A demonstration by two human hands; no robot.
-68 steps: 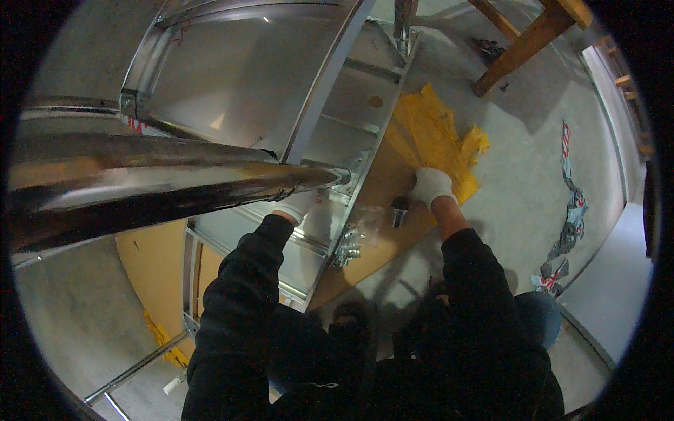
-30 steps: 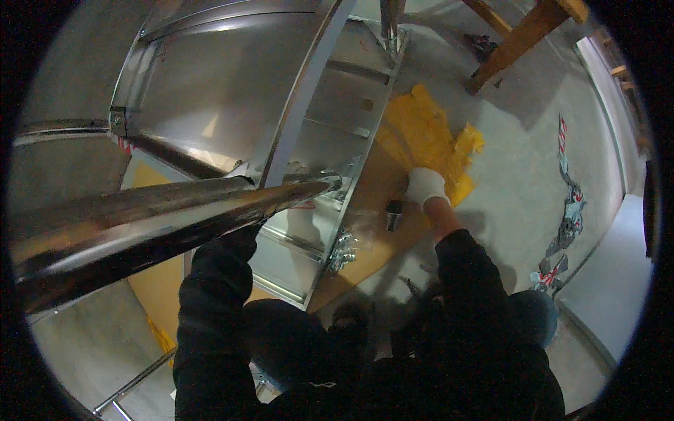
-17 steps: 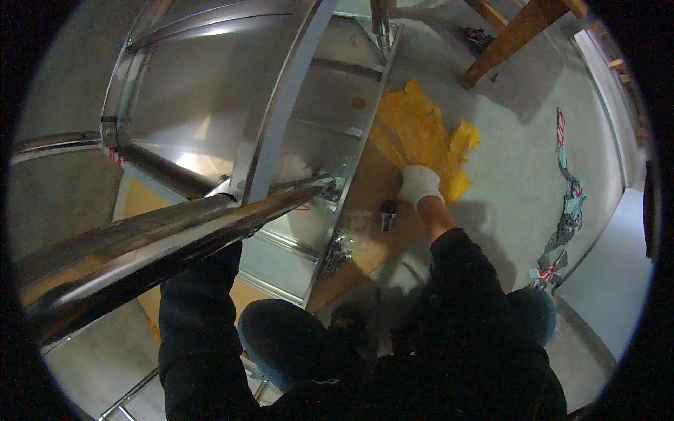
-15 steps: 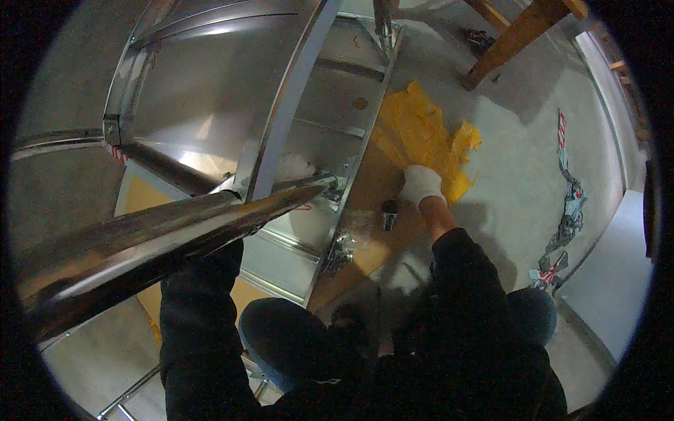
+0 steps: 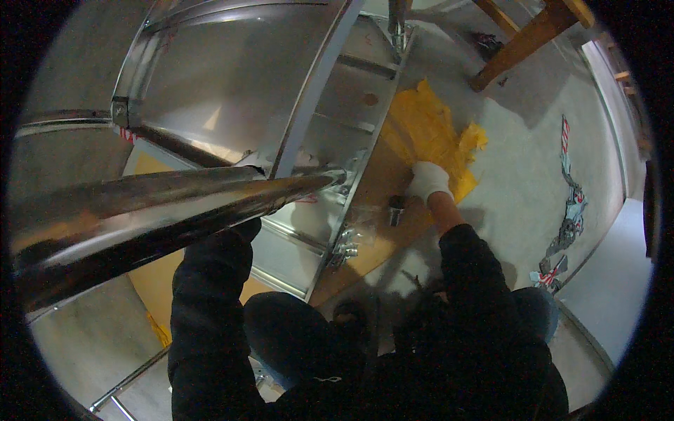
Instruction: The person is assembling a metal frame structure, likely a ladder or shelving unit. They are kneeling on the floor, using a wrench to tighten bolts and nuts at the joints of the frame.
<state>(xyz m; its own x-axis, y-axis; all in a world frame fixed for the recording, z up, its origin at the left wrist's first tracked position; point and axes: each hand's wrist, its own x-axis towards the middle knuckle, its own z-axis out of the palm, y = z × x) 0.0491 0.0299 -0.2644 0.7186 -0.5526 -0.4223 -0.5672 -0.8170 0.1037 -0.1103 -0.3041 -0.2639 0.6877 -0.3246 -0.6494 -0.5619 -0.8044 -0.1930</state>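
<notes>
My right hand (image 5: 430,181), in a white glove, is low over the brown cardboard (image 5: 375,256), at the edge of a crumpled yellow sheet (image 5: 428,116). Its fingers are hidden under the hand. Just left of it stands a short shiny metal cylinder (image 5: 397,210). My left sleeve (image 5: 214,281) runs up behind a thick shiny metal tube (image 5: 203,203), which hides most of that hand; whether its fingers grip anything cannot be made out. The tube joins a large metal frame with sheet panels (image 5: 225,84). Small metal fittings (image 5: 345,245) lie by the frame's edge.
A wooden leg (image 5: 519,49) stands at the far right. A crumpled strip of grey and red-white striped plastic (image 5: 572,210) lies on the concrete floor, near a pale panel (image 5: 607,274). Thin metal rods (image 5: 130,379) are at the lower left.
The whole view has shifted slightly, with the frame and floor items now a little further right. My right hand stays beside the cylinder and the yellow sheet.
</notes>
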